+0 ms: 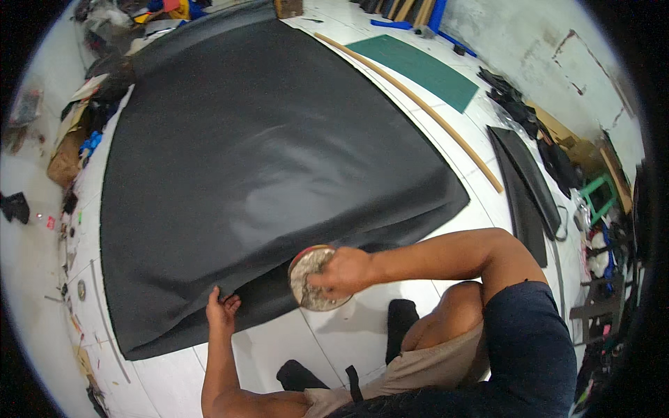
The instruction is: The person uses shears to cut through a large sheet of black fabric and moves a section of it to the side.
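A large black sheet (pixel 209 139), smooth like leatherette, covers much of the tiled floor before me. Its near side is rucked and raised into a long fold, with a darker strip showing below. My left hand (pixel 223 308) is at this fold with its fingers curled on the material; the fingertips are partly hard to make out. In my right hand (pixel 348 270) is a round disc (pixel 306 279) with a mottled grey-brown face and a reddish rim. It is tilted over the sheet's near edge; its exact kind is unclear.
A long tan strip (pixel 432 115) curves along the sheet's right side, beside a green mat (pixel 418 66). Folded black material (pixel 526 181) lies farther right. A green stool (pixel 599 198) and clutter line the right wall. Bags and boxes (pixel 66 153) crowd the left wall. My feet (pixel 401 324) are close by.
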A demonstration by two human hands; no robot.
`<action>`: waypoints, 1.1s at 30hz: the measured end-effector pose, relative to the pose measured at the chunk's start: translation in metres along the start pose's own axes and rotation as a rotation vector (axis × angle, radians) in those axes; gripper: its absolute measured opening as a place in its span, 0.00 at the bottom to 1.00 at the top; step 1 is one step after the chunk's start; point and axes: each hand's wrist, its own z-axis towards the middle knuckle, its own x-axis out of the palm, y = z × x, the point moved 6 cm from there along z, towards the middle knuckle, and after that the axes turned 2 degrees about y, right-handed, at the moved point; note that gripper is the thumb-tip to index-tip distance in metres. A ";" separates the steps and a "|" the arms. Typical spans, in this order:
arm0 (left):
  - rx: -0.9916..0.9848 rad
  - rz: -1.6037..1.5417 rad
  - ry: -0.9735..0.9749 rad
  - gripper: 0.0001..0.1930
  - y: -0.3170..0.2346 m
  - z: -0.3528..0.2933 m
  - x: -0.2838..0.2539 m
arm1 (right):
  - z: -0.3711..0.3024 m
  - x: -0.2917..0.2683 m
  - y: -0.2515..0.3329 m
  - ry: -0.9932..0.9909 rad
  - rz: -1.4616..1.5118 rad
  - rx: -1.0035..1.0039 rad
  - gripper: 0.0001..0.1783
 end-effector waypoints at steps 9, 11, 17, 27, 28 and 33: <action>-0.028 0.117 -0.178 0.23 0.064 0.003 -0.036 | -0.055 0.033 0.044 0.199 0.316 0.105 0.20; -0.011 0.108 -0.189 0.22 0.062 -0.008 -0.028 | -0.066 0.048 0.050 0.339 0.383 0.176 0.24; -0.008 0.117 -0.227 0.23 0.060 -0.003 -0.039 | -0.076 0.059 0.050 0.322 0.478 -0.011 0.25; -0.180 0.268 0.056 0.31 0.027 -0.016 -0.033 | -0.266 0.013 -0.241 -0.367 0.316 1.580 0.27; -0.148 0.245 0.005 0.33 0.026 -0.012 -0.050 | -0.307 0.020 -0.252 -0.395 0.214 1.673 0.32; 0.055 0.137 -0.372 0.26 0.004 -0.027 -0.080 | -0.388 0.073 -0.261 -0.420 0.682 2.028 0.43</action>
